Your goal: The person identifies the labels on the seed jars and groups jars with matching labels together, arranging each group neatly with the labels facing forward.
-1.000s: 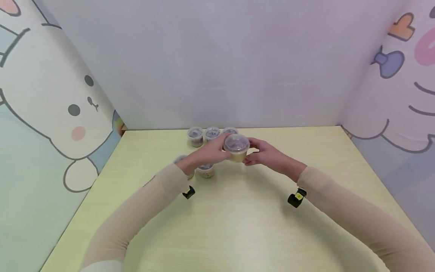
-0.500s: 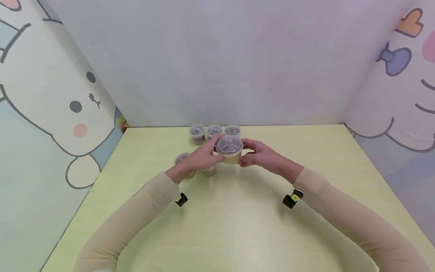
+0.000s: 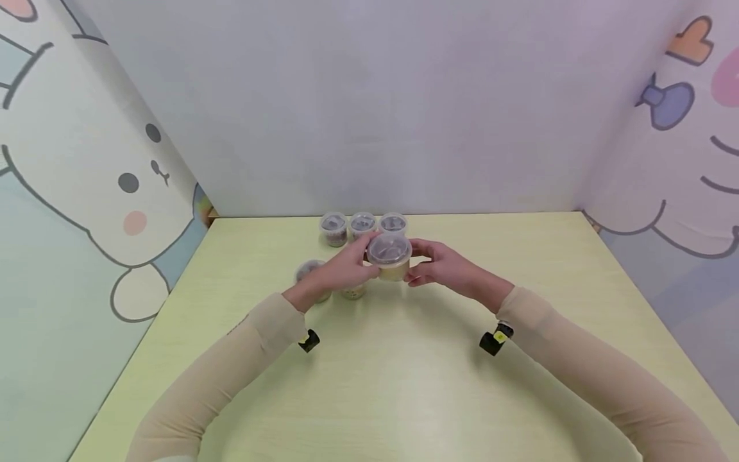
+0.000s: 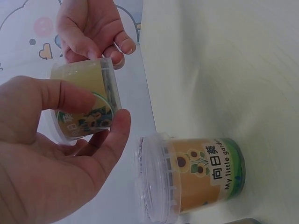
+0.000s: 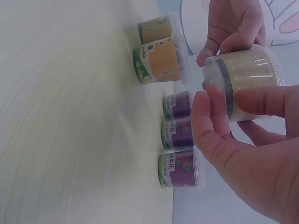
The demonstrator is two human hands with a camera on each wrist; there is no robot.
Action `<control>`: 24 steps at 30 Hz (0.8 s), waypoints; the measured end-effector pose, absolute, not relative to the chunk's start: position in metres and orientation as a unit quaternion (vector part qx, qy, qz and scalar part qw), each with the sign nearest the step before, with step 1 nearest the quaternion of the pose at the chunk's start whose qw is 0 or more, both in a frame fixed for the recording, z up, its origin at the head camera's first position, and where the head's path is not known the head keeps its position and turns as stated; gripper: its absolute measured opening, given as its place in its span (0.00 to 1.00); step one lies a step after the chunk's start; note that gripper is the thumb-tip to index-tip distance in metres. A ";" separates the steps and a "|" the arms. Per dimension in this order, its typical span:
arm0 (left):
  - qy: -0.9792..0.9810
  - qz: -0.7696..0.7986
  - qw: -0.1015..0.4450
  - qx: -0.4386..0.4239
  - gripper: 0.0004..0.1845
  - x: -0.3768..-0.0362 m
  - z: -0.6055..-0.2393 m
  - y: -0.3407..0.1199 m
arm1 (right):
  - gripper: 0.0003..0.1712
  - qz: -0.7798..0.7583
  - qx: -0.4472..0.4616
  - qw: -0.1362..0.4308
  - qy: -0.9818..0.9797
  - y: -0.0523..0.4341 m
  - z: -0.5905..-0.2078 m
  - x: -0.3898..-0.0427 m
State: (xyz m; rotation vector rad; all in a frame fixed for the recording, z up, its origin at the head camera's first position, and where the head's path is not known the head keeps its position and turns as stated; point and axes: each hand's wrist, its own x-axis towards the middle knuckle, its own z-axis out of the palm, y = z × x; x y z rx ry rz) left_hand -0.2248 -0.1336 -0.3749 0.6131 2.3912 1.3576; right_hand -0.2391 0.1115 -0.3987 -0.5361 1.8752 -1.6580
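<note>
Both hands gripping one lidded tub (image 3: 390, 257) above table (image 3: 404, 385).
Left hand (image 3: 340, 269), right hand (image 3: 441, 266) curled round it; three purple tubs (image 3: 362, 226) by far edge, near side open.

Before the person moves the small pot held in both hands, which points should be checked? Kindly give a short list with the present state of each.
1. Left hand grips the held pot: ok, thumb and fingers curl round it.
2. Right hand holds the same pot: ok.
3. Clear lid is on the pot: ok; how tightly, cannot tell.
4. Pot lifted free of the table: ok.
5. Three purple pots stand upright in a row: ok.
6. Two orange pots stand upright: ok.
</note>
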 end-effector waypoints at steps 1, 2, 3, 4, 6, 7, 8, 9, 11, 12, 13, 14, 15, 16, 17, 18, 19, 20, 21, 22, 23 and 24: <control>0.837 0.478 0.164 0.211 0.39 -0.224 -0.376 -0.133 | 0.37 -0.620 -0.200 0.287 0.703 0.112 -0.399 -0.239; 0.835 0.480 0.168 0.208 0.39 -0.224 -0.376 -0.133 | 0.37 -0.619 -0.200 0.287 0.703 0.112 -0.399 -0.238; 0.835 0.482 0.171 0.203 0.39 -0.223 -0.377 -0.133 | 0.37 -0.619 -0.200 0.288 0.703 0.113 -0.400 -0.238; 0.834 0.483 0.174 0.199 0.39 -0.223 -0.377 -0.132 | 0.37 -0.619 -0.200 0.289 0.703 0.113 -0.401 -0.238; 0.834 0.486 0.177 0.194 0.39 -0.222 -0.379 -0.132 | 0.37 -0.619 -0.201 0.292 0.701 0.114 -0.403 -0.238; 0.834 0.487 0.177 0.192 0.39 -0.222 -0.379 -0.132 | 0.37 -0.620 -0.201 0.293 0.700 0.114 -0.404 -0.238; 0.834 0.486 0.177 0.191 0.40 -0.222 -0.380 -0.132 | 0.37 -0.621 -0.201 0.294 0.698 0.114 -0.405 -0.238; 0.835 0.486 0.176 0.189 0.40 -0.221 -0.381 -0.131 | 0.37 -0.623 -0.200 0.296 0.696 0.113 -0.406 -0.237; 0.837 0.485 0.173 0.187 0.40 -0.221 -0.381 -0.132 | 0.37 -0.627 -0.199 0.299 0.691 0.112 -0.406 -0.236; 0.838 0.483 0.171 0.187 0.40 -0.221 -0.381 -0.132 | 0.38 -0.629 -0.197 0.300 0.689 0.112 -0.406 -0.236; 0.839 0.483 0.169 0.186 0.40 -0.221 -0.381 -0.132 | 0.38 -0.632 -0.196 0.302 0.687 0.111 -0.405 -0.235; 0.839 0.483 0.168 0.186 0.40 -0.221 -0.382 -0.132 | 0.38 -0.633 -0.195 0.303 0.685 0.111 -0.405 -0.235; 0.839 0.483 0.166 0.186 0.40 -0.221 -0.382 -0.132 | 0.39 -0.635 -0.193 0.304 0.683 0.110 -0.404 -0.234; 0.840 0.482 0.164 0.189 0.40 -0.222 -0.383 -0.132 | 0.39 -0.635 -0.192 0.305 0.683 0.110 -0.404 -0.234; 0.840 0.482 0.164 0.190 0.40 -0.222 -0.383 -0.132 | 0.40 -0.635 -0.191 0.306 0.683 0.110 -0.404 -0.234; 0.839 0.481 0.164 0.192 0.40 -0.222 -0.383 -0.132 | 0.41 -0.634 -0.190 0.307 0.684 0.110 -0.403 -0.233; 0.840 0.480 0.163 0.194 0.41 -0.222 -0.384 -0.132 | 0.41 -0.633 -0.190 0.308 0.685 0.110 -0.403 -0.233; 0.839 0.480 0.163 0.196 0.41 -0.222 -0.384 -0.132 | 0.42 -0.631 -0.190 0.308 0.686 0.110 -0.404 -0.233; 0.840 0.479 0.163 0.197 0.41 -0.222 -0.385 -0.131 | 0.42 -0.630 -0.190 0.309 0.687 0.110 -0.404 -0.233; 0.840 0.479 0.162 0.199 0.41 -0.221 -0.385 -0.131 | 0.43 -0.629 -0.190 0.308 0.688 0.110 -0.404 -0.234; 0.840 0.478 0.162 0.198 0.41 -0.221 -0.386 -0.131 | 0.44 -0.627 -0.192 0.308 0.690 0.109 -0.405 -0.234; 0.840 0.479 0.162 0.199 0.41 -0.221 -0.386 -0.130 | 0.44 -0.626 -0.193 0.309 0.690 0.109 -0.405 -0.234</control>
